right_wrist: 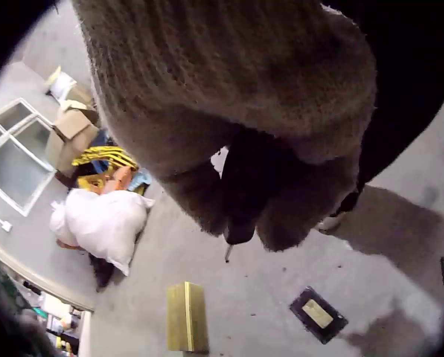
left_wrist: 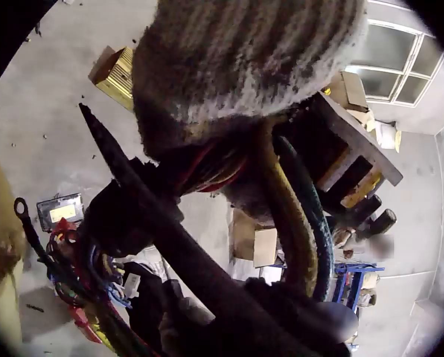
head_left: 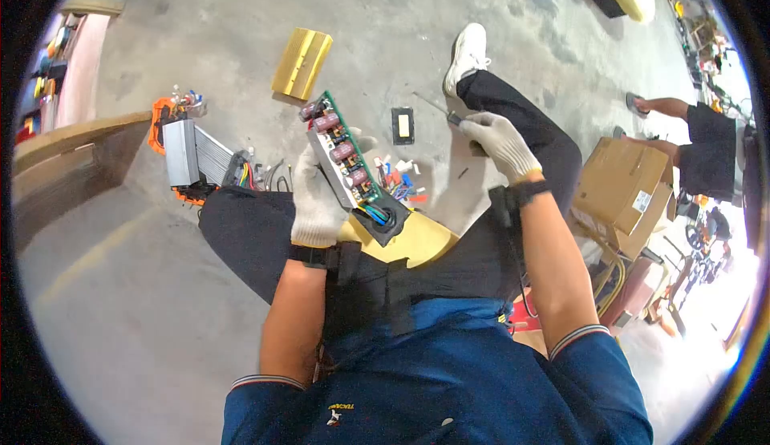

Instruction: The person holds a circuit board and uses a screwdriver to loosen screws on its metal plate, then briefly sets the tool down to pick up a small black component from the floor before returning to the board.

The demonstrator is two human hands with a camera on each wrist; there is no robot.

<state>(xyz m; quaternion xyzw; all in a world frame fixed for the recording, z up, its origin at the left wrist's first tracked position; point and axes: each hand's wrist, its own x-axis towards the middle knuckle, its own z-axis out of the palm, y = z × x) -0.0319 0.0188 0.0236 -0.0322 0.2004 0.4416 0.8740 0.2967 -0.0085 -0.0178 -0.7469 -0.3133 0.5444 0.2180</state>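
In the head view the gloved left hand [head_left: 314,192] grips a silver-backed circuit board [head_left: 343,152] with dark red components, tilted, its cables running into a black rubber piece [head_left: 385,219]. To its right, the gloved right hand [head_left: 499,142] pinches the dark handle of a thin screwdriver [head_left: 454,118], its shaft pointing up-left over the floor. The left wrist view shows the ribbed glove [left_wrist: 244,67] above thick yellow and teal wires [left_wrist: 285,216]. In the right wrist view the right hand's fingers close round the dark handle [right_wrist: 243,216].
A gold metal casing [head_left: 301,64] and a small black labelled plate [head_left: 403,126] lie on the floor. Loose wires and connectors [head_left: 399,179] sit between the legs. At left stands a silver finned unit with orange ends [head_left: 183,152]. Cardboard boxes [head_left: 622,180] and another person's legs are at right.
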